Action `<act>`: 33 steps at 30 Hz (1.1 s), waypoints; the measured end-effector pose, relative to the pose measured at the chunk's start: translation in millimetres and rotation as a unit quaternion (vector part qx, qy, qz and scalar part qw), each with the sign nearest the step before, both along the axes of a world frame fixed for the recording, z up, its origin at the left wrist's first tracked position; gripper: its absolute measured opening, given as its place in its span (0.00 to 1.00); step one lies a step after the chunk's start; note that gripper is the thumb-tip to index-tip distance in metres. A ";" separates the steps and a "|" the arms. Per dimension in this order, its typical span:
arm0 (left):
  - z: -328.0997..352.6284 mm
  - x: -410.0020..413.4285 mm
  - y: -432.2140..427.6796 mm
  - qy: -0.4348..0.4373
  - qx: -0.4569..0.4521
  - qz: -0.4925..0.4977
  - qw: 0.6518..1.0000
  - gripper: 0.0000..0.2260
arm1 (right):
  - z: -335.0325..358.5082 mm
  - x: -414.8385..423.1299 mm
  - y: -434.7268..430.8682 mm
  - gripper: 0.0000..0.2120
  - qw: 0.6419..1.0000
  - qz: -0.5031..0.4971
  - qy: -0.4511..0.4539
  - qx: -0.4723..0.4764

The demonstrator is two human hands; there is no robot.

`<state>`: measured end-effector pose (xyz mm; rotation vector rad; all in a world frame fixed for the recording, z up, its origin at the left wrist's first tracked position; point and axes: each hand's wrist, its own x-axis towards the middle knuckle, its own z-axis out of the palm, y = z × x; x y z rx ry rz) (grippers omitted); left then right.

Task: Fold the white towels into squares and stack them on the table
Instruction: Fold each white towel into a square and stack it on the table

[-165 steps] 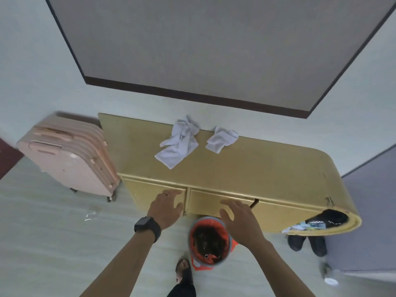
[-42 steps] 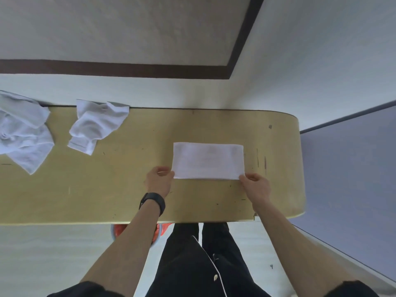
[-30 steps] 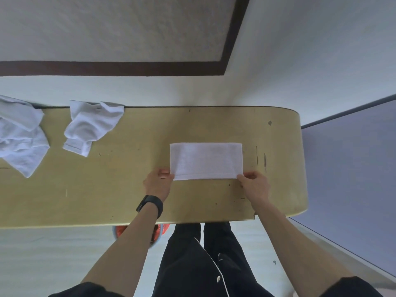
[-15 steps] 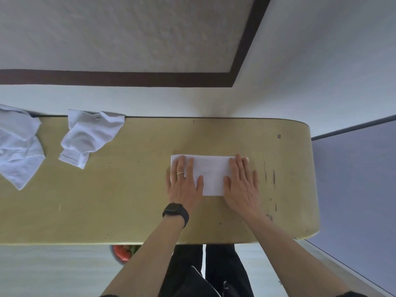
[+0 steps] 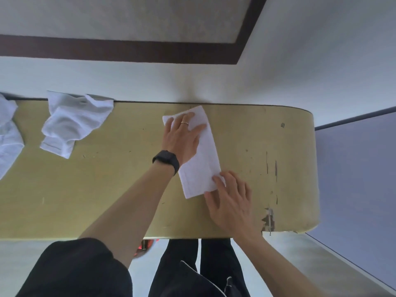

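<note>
Both hands flat on a folded white towel [image 5: 205,161], yellow table [image 5: 107,189].
From my end I see the towel lying as a narrow strip on the table's right half, slanting from the far edge toward the near one. The left hand [image 5: 182,138], black watch [image 5: 166,160] on its wrist, presses the far end with straight, spread fingers. The right hand [image 5: 231,202], fingers straight too, has its fingertips on the near corner. A crumpled towel [image 5: 72,125] and a second crumpled towel [image 5: 8,136] lie well apart at the left.

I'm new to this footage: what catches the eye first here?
A white towel folded into a long strip lies mid-table, the left hand flat on its far end and the right hand at its near corner. One crumpled towel and a second towel wait further left on the table.
</note>
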<state>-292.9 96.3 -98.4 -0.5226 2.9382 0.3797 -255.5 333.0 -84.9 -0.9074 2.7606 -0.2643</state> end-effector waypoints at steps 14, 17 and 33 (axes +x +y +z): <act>18.1 115.3 38.6 0.034 0.040 -0.034 0.998 0.17 | 9.7 30.1 6.8 0.25 0.995 0.083 -0.029 -0.041; 9.3 167.6 56.2 0.028 0.029 -0.038 0.998 0.18 | 1.1 33.7 14.6 0.32 0.985 0.164 -0.053 0.002; 11.4 236.3 85.3 -0.027 -0.060 -0.206 0.976 0.28 | -14.4 78.3 46.8 0.14 0.972 0.230 -0.006 -0.052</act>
